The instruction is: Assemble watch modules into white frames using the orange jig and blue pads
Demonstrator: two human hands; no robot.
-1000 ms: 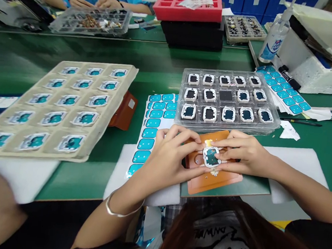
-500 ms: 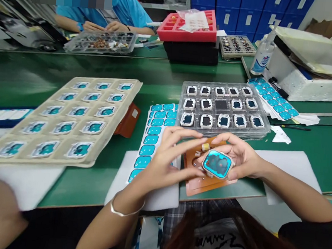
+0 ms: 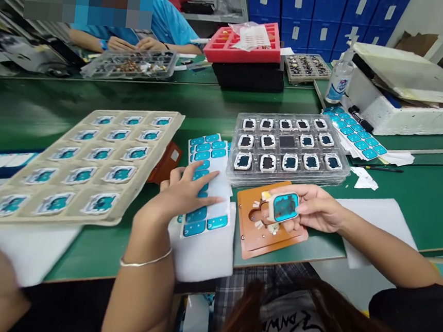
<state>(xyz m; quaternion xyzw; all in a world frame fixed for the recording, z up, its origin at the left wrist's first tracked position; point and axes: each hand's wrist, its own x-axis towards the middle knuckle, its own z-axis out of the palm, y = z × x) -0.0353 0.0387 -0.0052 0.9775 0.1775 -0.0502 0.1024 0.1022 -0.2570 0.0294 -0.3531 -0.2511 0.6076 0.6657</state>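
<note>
- at far left, a beige tray (image 3: pixel 116 221) holds rows of white frames with blue-green pieces inside.
- past it, across the bench, a co-worker in blue (image 3: pixel 175 25) sits behind a clear box of small parts (image 3: pixel 92 70).
- the left hand (image 3: pixel 182 191) is open, fingers spread over a sheet of blue stickers (image 3: pixel 220 181); whether the fingertips touch it, i cannot tell.
- that sheet lies partly on a white foam pad (image 3: pixel 205 260).
- farther back, a red box (image 3: pixel 223 55) sits on a black one.
- next comes an orange plate (image 3: pixel 251 243), flat on the bench.
- above the plate, a white frame with a blue-edged face (image 3: pixel 285 208) is held tilted, its face up.
- just behind the plate stands a clear tray (image 3: pixel 294 177) of similar frames.
- the right hand (image 3: pixel 318 209) grips the frame between thumb and fingers.
- at far right are a pump bottle (image 3: pixel 339 81) and a foam box (image 3: pixel 415 116).
</note>
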